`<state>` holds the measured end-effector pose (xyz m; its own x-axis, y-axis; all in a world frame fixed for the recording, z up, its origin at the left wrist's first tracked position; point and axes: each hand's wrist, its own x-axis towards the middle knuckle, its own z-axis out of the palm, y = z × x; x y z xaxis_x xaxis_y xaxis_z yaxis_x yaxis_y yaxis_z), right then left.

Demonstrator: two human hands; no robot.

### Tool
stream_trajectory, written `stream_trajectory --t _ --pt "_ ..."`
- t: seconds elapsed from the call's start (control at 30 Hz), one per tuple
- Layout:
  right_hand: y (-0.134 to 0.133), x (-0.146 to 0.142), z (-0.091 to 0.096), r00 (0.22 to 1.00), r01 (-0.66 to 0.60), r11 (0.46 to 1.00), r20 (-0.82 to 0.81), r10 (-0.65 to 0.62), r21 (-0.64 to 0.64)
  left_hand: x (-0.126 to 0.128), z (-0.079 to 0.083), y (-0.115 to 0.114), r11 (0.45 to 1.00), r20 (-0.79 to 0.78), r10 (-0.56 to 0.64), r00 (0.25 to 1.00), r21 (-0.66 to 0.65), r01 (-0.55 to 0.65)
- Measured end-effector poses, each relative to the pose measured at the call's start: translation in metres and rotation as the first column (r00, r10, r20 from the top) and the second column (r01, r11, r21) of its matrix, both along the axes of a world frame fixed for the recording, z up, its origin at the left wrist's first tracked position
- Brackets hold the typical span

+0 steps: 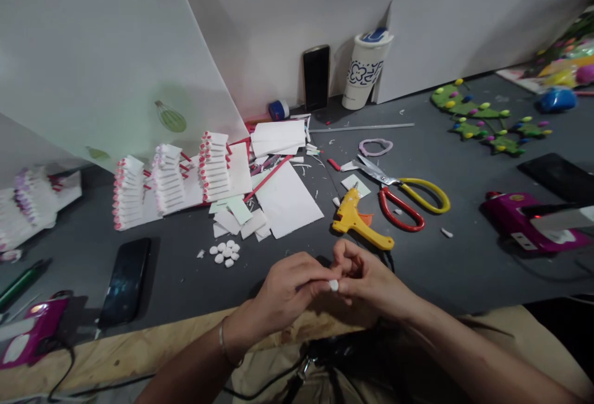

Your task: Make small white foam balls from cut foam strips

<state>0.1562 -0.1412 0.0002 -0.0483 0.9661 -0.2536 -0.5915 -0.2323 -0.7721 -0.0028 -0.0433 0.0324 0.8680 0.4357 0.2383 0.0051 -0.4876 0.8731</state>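
Note:
My left hand (290, 283) and my right hand (369, 277) meet at the front edge of the table, fingers closed. Between their fingertips is a small white piece (333, 285), apparently pinched from both sides; what it is made of cannot be made out. A pile of similar small white round pieces (226, 250) lies to the left of my hands. Just beyond my right hand rests a yellow glue gun (355, 219). Farther back, scissors (383, 178) with one red and one yellow handle lie with their blades apart.
White card strips with red-tipped sticks (216, 169) stand at the left. Paper sheets (290, 200) and scraps cover the middle. Behind are an upright phone (316, 77) and a tall cup (366, 70). Another phone (125, 280) lies left; a purple device (533, 221) sits right.

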Motion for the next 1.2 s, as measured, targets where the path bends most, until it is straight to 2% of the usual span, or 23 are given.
stream_trajectory --t 0.1,0.17,0.23,0.37,0.5,0.6,0.7,0.93,1.07,1.2 --pt "-0.002 0.000 0.003 0.949 0.140 0.986 0.271 -0.158 0.086 0.001 0.000 -0.001 0.996 -0.065 0.094 0.993 0.002 -0.094" --pt "-0.004 0.001 0.002 0.846 0.188 0.961 0.464 -0.264 0.205 0.001 0.000 -0.001 0.990 -0.097 0.139 0.986 0.012 -0.139" --pt "-0.007 0.003 0.001 0.728 0.162 0.927 0.593 -0.343 0.338 0.002 0.001 -0.001 0.987 -0.105 0.164 0.981 0.022 -0.162" --pt "-0.007 0.006 0.002 0.547 0.029 0.845 0.700 -0.460 0.533 0.003 0.001 -0.002 0.984 -0.128 0.175 0.976 0.008 -0.175" --pt "-0.004 0.006 0.004 0.408 -0.070 0.794 0.743 -0.530 0.604 0.004 0.000 -0.004 0.982 -0.149 0.184 0.972 -0.016 -0.188" --pt "-0.003 0.006 0.005 0.345 -0.086 0.764 0.739 -0.579 0.639 0.004 0.000 -0.003 0.980 -0.162 0.182 0.970 -0.053 -0.193" --pt "-0.004 0.007 0.005 0.352 -0.074 0.764 0.734 -0.581 0.640 0.005 0.002 -0.001 0.976 -0.169 0.144 0.975 -0.136 -0.167" --pt "-0.006 0.006 0.005 0.497 0.012 0.783 0.676 -0.544 0.622 0.004 0.006 0.002 0.961 -0.160 0.068 0.985 -0.254 -0.107" --pt "-0.006 0.002 0.004 0.558 0.080 0.808 0.646 -0.522 0.583 0.006 0.005 0.000 0.922 -0.177 0.070 0.982 -0.364 -0.131" --pt "-0.007 -0.003 0.002 0.584 0.175 0.831 0.624 -0.519 0.528 0.008 0.002 -0.003 0.873 -0.197 0.074 0.978 -0.461 -0.159"
